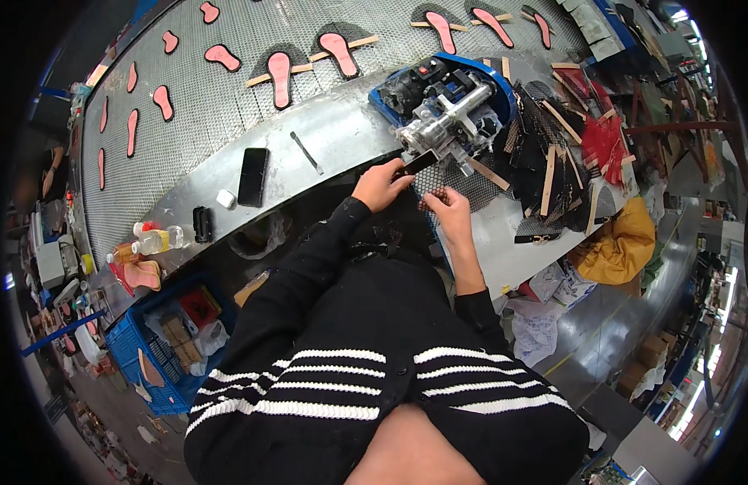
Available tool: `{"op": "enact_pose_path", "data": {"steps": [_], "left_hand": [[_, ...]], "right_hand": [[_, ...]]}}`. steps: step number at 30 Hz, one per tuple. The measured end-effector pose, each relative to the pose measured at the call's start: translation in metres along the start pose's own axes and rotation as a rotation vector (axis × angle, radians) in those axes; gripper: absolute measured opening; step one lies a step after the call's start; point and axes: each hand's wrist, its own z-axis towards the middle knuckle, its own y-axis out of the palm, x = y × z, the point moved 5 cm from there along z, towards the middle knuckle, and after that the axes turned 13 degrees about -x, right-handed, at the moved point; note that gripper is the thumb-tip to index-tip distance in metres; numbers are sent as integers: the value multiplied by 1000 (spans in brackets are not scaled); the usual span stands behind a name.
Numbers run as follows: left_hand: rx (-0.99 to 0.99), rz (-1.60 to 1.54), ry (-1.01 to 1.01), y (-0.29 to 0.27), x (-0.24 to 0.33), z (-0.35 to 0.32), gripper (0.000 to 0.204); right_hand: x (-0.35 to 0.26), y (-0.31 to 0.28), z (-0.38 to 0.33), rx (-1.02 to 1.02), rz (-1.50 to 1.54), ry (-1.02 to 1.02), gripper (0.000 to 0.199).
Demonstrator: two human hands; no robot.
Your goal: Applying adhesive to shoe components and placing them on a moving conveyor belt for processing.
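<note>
A compact metal machine with a black motor sits in a blue tray on the metal worktop in front of me. Just below its working end, my right hand pinches the near edge of a piece of black mesh. To its left, my left hand is closed at the machine's front, next to a small dark plate. What its fingertips grip is hidden. The mesh spreads between my right hand and the machine, with a wooden strip lying beside it.
Black mesh pieces with wooden strips and red mesh heap up on the right. A phone, a dark slim tool and bottles lie left. Pink insoles rest on the metal-mesh conveyor behind. A blue crate stands lower left.
</note>
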Motion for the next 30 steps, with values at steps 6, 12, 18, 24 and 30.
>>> {"op": "enact_pose_path", "data": {"steps": [6,12,18,24,30], "left_hand": [[-31,-151,-70,18,-20,18,37],[-67,-502,-244,7,-44,17,36],[235,-573,-280,-43,-68,4,28],[545,-1260,-350,-115,-110,-77,16],[1119,-1341,104,-284,-173,-183,10]], "right_hand": [[-2,-6,8,33,14,70,12],[-19,0,20,3,-356,23,18],[-70,5,-5,253,-647,-323,23],[-28,4,-4,-132,-347,-149,16],[12,21,-1,-324,-538,63,22]]}}
